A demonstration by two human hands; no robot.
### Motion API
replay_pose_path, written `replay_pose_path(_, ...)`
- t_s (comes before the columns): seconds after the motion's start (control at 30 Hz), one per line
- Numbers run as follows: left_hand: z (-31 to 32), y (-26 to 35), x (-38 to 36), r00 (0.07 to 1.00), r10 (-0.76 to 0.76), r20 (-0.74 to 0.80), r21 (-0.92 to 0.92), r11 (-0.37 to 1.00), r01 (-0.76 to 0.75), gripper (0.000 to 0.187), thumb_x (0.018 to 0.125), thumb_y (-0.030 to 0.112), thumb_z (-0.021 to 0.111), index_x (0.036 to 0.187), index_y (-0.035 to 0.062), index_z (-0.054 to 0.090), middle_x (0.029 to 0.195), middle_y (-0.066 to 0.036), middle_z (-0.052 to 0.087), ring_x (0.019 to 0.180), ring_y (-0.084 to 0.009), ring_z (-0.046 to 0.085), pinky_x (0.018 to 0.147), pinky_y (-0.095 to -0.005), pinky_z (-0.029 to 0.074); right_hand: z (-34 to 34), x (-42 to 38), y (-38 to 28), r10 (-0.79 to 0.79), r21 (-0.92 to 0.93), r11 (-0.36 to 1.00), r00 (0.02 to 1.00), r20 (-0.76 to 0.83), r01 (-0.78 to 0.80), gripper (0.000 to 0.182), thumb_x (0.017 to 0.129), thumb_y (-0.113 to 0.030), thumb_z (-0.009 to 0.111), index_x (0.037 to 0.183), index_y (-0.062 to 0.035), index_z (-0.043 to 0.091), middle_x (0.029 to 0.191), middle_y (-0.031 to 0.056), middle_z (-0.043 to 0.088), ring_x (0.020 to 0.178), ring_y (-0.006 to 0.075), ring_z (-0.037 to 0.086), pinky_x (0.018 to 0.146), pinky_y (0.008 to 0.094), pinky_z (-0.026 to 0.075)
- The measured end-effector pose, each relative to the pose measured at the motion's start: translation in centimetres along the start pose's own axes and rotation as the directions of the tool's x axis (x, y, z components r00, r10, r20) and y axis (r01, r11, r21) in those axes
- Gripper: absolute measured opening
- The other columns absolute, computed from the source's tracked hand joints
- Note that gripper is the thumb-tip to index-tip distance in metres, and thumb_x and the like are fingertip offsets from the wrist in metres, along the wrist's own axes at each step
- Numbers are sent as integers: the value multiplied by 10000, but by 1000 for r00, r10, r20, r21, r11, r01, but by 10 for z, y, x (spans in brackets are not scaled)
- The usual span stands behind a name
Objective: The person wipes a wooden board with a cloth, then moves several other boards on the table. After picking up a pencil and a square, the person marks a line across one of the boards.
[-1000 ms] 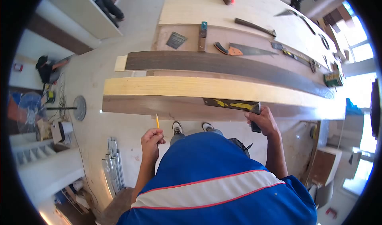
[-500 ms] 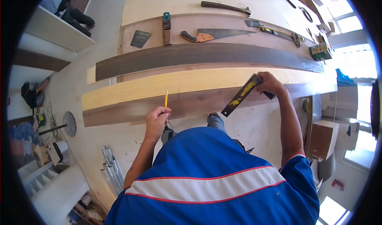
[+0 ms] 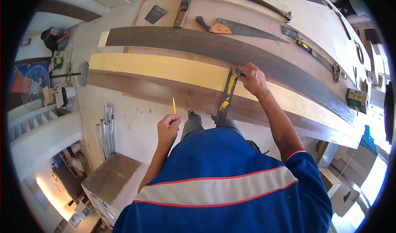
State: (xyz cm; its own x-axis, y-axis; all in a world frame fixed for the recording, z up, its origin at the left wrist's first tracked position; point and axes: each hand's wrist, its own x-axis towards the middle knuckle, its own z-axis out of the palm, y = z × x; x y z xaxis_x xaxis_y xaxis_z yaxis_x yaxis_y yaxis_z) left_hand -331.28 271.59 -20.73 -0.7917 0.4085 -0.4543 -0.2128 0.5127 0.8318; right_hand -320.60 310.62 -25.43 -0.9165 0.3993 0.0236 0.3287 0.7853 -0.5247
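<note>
My left hand (image 3: 168,129) is closed around a yellow pencil (image 3: 174,106), its tip pointing up, short of the board. With my right hand (image 3: 253,79) I grip one end of a dark square with yellow marks (image 3: 228,93). The square lies across the pale yellow edge (image 3: 165,66) of a long brown board (image 3: 156,86), and its blade reaches down over the brown face. Behind it rests a dark board (image 3: 185,43). An orange-handled saw (image 3: 221,28) and a hand plane (image 3: 182,11) lie farther back.
A hammer (image 3: 264,4), a scraper-like dark plate (image 3: 156,14) and a yellow tool (image 3: 304,46) lie on the bench. A green box (image 3: 357,100) stands at the right. At the left are a fan (image 3: 35,86) and a crouching person (image 3: 51,39).
My right hand has moved left with the square, which now lies across the board more upright in view. My left hand still holds the pencil, slightly lower. The view has turned.
</note>
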Motion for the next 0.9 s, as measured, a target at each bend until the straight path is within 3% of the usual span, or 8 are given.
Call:
replay_pose_path(0.33, 20, -18, -19, 994, -73, -79, -127, 990, 63, 189, 928, 13, 607, 1081, -12, 713, 819, -25, 667, 643, -73, 570, 603, -235, 490, 6, -2, -5, -40, -145, 989, 996, -78, 28, 479, 753, -153, 803, 1207, -75, 672, 1041, 146, 657, 1012, 365, 645, 858, 444, 530)
replay_pose_path(0.43, 20, -18, -25, 997, -59, -43, -183, 982, 50, 219, 927, 8, 601, 1117, -18, 706, 819, -21, 650, 646, -72, 568, 606, -230, 488, -7, -4, 5, 222, -16, 975, 975, -32, -223, 498, 717, -191, 805, 1176, -40, 686, 986, 190, 685, 933, 384, 670, 828, 461, 549)
replay_pose_path(0.5, 17, -14, -26, 996, -68, -52, -172, 983, 58, 228, 924, 10, 599, 1123, -24, 706, 817, -22, 644, 647, -74, 569, 606, -230, 488, -46, -9, 12, 414, 188, 838, 822, 391, -512, 390, 729, -164, 748, 1052, 52, 710, 816, 139, 697, 729, 204, 664, 656, 361, 534)
replay_pose_path(0.57, 11, -15, -26, 997, -65, -44, -155, 986, 57, 234, 920, 11, 597, 1124, -30, 705, 813, -23, 640, 645, -76, 569, 604, -232, 488, -81, -34, 7, 470, 325, 715, 770, 431, -619, 385, 751, -140, 735, 1087, 47, 707, 835, 69, 684, 768, 122, 630, 656, 300, 510)
replay_pose_path(0.63, 3, -23, -21, 998, -54, -23, -135, 990, 51, 236, 915, 13, 594, 1119, -36, 704, 807, -23, 639, 642, -78, 570, 599, -237, 488, -119, -65, -16, 469, 655, 510, 818, 332, -558, 279, 760, -106, 723, 1014, 7, 698, 862, 49, 692, 771, 114, 624, 686, 272, 502)
replay_pose_path(0.8, -5, -44, -15, 994, -63, 94, -194, 978, 80, 224, 884, 21, 606, 1077, -31, 707, 831, -50, 667, 647, -92, 580, 602, -257, 511, -145, -144, -122, 465, 624, 751, 844, -269, -216, 205, 757, 47, 674, 912, -35, 567, 987, 87, 661, 879, 143, 624, 729, 297, 508)
replay_pose_path(0.87, -5, -54, -14, 975, -131, 181, -255, 951, 175, 213, 879, 19, 608, 1062, -31, 705, 828, -58, 670, 639, -101, 589, 587, -268, 518, -105, -161, -131, 42, 136, 990, 886, -462, 23, 298, 712, 124, 661, 940, -51, 583, 982, 140, 629, 927, 261, 639, 787, 362, 531)
replay_pose_path(0.9, -2, -57, -14, 954, -179, 240, -284, 927, 245, 206, 879, 17, 611, 1056, -29, 704, 826, -62, 671, 630, -106, 593, 579, -274, 521, -80, -165, -145, 17, 109, 993, 885, -464, 39, 298, 700, 119, 681, 930, -50, 596, 989, 147, 613, 892, 308, 625, 793, 404, 530)
